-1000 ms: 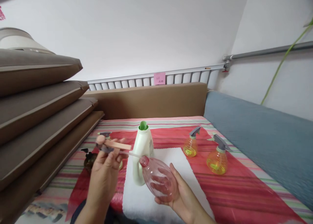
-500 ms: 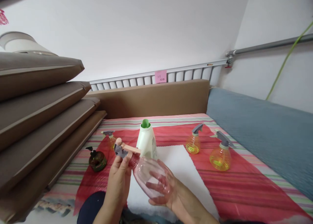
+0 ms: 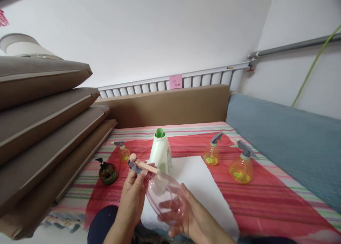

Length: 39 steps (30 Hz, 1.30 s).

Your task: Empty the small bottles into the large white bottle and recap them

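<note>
A clear pink spray bottle [image 3: 166, 198] is held tilted between my two hands, its grey and peach spray head toward the upper left. Around the collar below that spray head, the fingers of my left hand [image 3: 134, 190] are closed. My right hand [image 3: 190, 213] wraps the bottle's rounded base, and its fingers show through the plastic. Just behind the bottle stands a white jug [image 3: 160, 151] with a green spout [image 3: 160, 132] in its open neck. A white cloth [image 3: 197, 180] lies beneath.
Two spray bottles with yellow liquid [image 3: 211, 155] [image 3: 241, 170] stand at right. At left are a smaller spray bottle [image 3: 124, 153] and a dark pump bottle [image 3: 108, 173]. Stacked brown cushions [image 3: 48, 130] border the left, a blue cushioned side [image 3: 282, 137] the right.
The pink spray bottle and both hands have shifted slightly right and down. My right hand's fingers have moved a little on the base. The view has shifted slightly.
</note>
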Each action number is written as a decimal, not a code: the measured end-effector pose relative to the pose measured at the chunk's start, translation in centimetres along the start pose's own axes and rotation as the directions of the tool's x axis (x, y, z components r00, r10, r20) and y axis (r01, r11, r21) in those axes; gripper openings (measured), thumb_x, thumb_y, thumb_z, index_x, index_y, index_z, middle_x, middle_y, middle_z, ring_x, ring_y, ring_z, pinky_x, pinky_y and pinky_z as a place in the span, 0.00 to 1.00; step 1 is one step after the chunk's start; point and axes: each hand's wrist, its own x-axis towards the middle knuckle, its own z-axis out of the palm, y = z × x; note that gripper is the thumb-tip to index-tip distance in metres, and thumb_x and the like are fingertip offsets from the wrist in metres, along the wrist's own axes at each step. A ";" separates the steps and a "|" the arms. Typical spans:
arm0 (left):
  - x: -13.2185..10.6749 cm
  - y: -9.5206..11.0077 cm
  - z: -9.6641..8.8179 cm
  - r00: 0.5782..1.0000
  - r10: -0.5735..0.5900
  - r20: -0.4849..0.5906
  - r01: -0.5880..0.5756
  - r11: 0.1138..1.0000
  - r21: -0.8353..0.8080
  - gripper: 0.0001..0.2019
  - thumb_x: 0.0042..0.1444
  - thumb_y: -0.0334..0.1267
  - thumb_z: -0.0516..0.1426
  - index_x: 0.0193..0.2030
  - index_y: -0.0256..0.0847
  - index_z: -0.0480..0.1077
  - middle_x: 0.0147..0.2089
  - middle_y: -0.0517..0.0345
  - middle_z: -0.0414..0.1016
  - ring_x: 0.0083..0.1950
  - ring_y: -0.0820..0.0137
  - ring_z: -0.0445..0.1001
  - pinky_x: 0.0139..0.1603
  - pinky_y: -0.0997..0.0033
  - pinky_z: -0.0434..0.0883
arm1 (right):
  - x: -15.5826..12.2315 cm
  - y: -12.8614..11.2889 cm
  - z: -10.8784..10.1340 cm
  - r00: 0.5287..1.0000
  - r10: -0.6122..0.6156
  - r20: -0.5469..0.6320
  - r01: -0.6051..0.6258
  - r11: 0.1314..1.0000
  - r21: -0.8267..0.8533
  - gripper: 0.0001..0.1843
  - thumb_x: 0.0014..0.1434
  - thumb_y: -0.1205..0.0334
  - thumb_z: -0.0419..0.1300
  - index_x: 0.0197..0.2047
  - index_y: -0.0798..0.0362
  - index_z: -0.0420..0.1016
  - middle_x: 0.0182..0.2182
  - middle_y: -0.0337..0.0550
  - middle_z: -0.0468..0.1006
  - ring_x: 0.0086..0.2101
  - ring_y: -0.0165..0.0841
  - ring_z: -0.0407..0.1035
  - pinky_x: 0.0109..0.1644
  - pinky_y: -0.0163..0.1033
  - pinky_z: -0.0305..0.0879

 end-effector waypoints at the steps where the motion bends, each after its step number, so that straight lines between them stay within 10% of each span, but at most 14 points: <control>1: 0.0 0.0 0.0 1.000 -0.009 0.006 0.009 1.000 0.011 0.16 0.45 0.41 0.66 0.41 0.41 0.73 0.40 0.52 0.80 0.43 0.66 0.77 0.47 0.69 0.71 | 0.0 -0.1 0.1 0.998 0.062 0.022 -0.062 0.998 0.001 0.37 0.56 0.32 0.48 0.55 0.53 0.57 0.37 0.53 0.75 0.36 0.47 0.75 0.25 0.39 0.71; 6: -0.1 -0.4 -0.2 1.000 -0.024 -0.010 0.025 0.999 0.031 0.14 0.45 0.39 0.66 0.40 0.42 0.73 0.38 0.56 0.80 0.48 0.64 0.76 0.50 0.68 0.70 | 0.0 -0.1 -0.2 0.968 0.162 0.194 -0.166 0.986 0.005 0.46 0.54 0.26 0.37 0.63 0.52 0.46 0.39 0.60 0.76 0.34 0.47 0.76 0.21 0.33 0.69; 10: 0.2 -0.6 -0.3 0.996 0.055 -0.067 -0.057 0.998 -0.015 0.13 0.42 0.38 0.68 0.35 0.42 0.74 0.38 0.59 0.80 0.47 0.66 0.76 0.49 0.71 0.70 | 0.0 0.6 -0.8 0.953 0.021 0.303 -0.043 0.997 0.066 0.49 0.50 0.29 0.53 0.65 0.44 0.39 0.51 0.60 0.70 0.41 0.49 0.74 0.29 0.36 0.71; 13: 0.4 -0.7 -0.6 0.995 0.049 -0.091 -0.051 0.999 -0.021 0.12 0.41 0.38 0.68 0.33 0.42 0.74 0.38 0.59 0.80 0.43 0.68 0.77 0.47 0.72 0.71 | 0.3 1.1 -1.5 0.955 -0.001 0.297 -0.029 0.995 0.095 0.50 0.47 0.34 0.61 0.64 0.46 0.43 0.52 0.60 0.70 0.43 0.48 0.73 0.31 0.34 0.71; 18: 0.3 -0.8 -1.2 0.999 0.024 -0.043 -0.024 1.000 0.000 0.15 0.44 0.40 0.67 0.39 0.40 0.74 0.41 0.54 0.79 0.45 0.65 0.76 0.47 0.70 0.71 | 1.0 1.0 -2.7 0.912 0.216 0.348 -0.263 0.960 0.094 0.51 0.48 0.22 0.42 0.55 0.60 0.59 0.40 0.67 0.76 0.27 0.36 0.76 0.23 0.31 0.68; 21: 0.3 -0.9 -1.3 0.994 0.026 -0.102 -0.027 1.000 -0.010 0.13 0.42 0.39 0.67 0.36 0.41 0.74 0.36 0.57 0.79 0.40 0.68 0.77 0.44 0.71 0.72 | 1.3 1.1 -2.2 0.939 0.257 0.227 -0.276 0.959 0.057 0.51 0.48 0.22 0.38 0.53 0.61 0.61 0.40 0.65 0.76 0.26 0.39 0.75 0.20 0.32 0.67; 24: 0.6 -1.0 -1.4 0.977 0.079 -0.197 -0.083 0.997 -0.010 0.11 0.43 0.37 0.67 0.33 0.41 0.72 0.34 0.60 0.79 0.37 0.71 0.77 0.43 0.74 0.71 | 1.4 1.5 -0.9 1.000 0.014 0.012 -0.014 1.000 0.020 0.41 0.54 0.28 0.45 0.59 0.50 0.54 0.45 0.55 0.74 0.28 0.39 0.75 0.20 0.35 0.68; 28: 1.0 -0.9 -1.5 0.968 0.106 -0.226 -0.104 0.994 0.021 0.10 0.45 0.37 0.66 0.33 0.39 0.72 0.35 0.60 0.79 0.37 0.73 0.77 0.44 0.75 0.71 | 1.4 2.0 0.2 0.960 -0.264 -0.091 0.253 0.961 -0.112 0.47 0.46 0.39 0.65 0.62 0.38 0.44 0.55 0.50 0.65 0.35 0.40 0.75 0.25 0.38 0.71; 31: 0.9 -0.6 -1.4 0.984 0.054 -0.169 -0.057 0.998 -0.011 0.11 0.44 0.38 0.66 0.33 0.39 0.72 0.35 0.58 0.79 0.38 0.72 0.77 0.43 0.74 0.71 | 1.2 1.9 -0.2 0.982 -0.164 -0.092 0.151 0.979 -0.136 0.43 0.48 0.38 0.63 0.60 0.46 0.49 0.44 0.52 0.74 0.25 0.34 0.73 0.21 0.34 0.68; 35: 0.6 -0.5 -1.3 0.990 0.035 -0.136 -0.043 0.998 -0.055 0.11 0.44 0.38 0.67 0.33 0.40 0.72 0.37 0.59 0.79 0.39 0.72 0.77 0.44 0.74 0.72 | 1.1 1.6 -0.4 0.978 0.209 -0.016 -0.209 0.977 -0.040 0.42 0.54 0.26 0.36 0.45 0.58 0.62 0.30 0.54 0.76 0.18 0.32 0.70 0.16 0.32 0.65; 39: 0.8 -0.6 -1.2 0.980 0.082 -0.184 -0.090 0.995 -0.037 0.10 0.43 0.37 0.67 0.32 0.40 0.71 0.35 0.58 0.79 0.38 0.72 0.76 0.45 0.72 0.71 | 1.6 2.1 0.1 0.998 0.022 -0.054 -0.025 0.998 -0.058 0.36 0.56 0.30 0.44 0.51 0.54 0.63 0.42 0.54 0.73 0.30 0.38 0.75 0.22 0.35 0.70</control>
